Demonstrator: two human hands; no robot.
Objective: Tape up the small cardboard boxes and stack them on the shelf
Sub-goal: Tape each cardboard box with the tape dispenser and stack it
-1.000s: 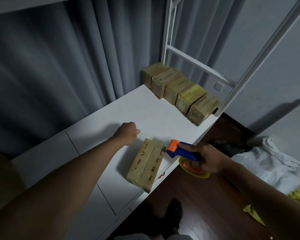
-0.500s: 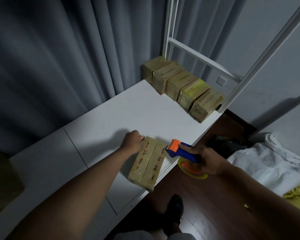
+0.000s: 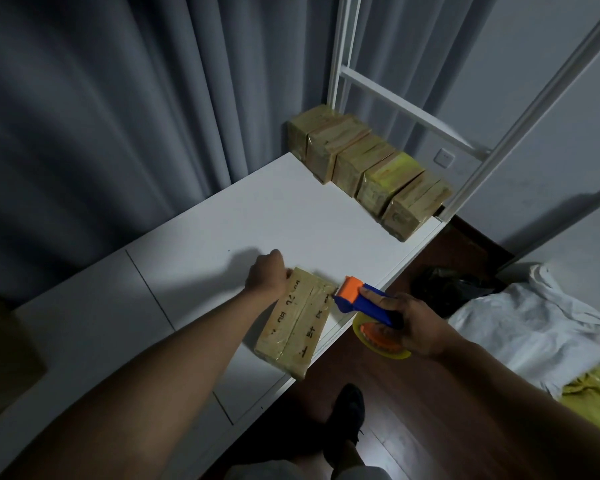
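Your left hand (image 3: 269,274) gripped the box's (image 3: 297,323) far end, your right hand (image 3: 409,327) held the tape dispenser (image 3: 355,299) at its corner — best pulled straight, the box pinned flat.

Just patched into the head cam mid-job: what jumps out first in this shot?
The orange-and-blue tape dispenser in the right hand, its head at the far corner of the cardboard box lying flat at the front edge of the white shelf. The left hand rests against that box's far end. At the shelf's far right end, a row of five taped boxes stands side by side.
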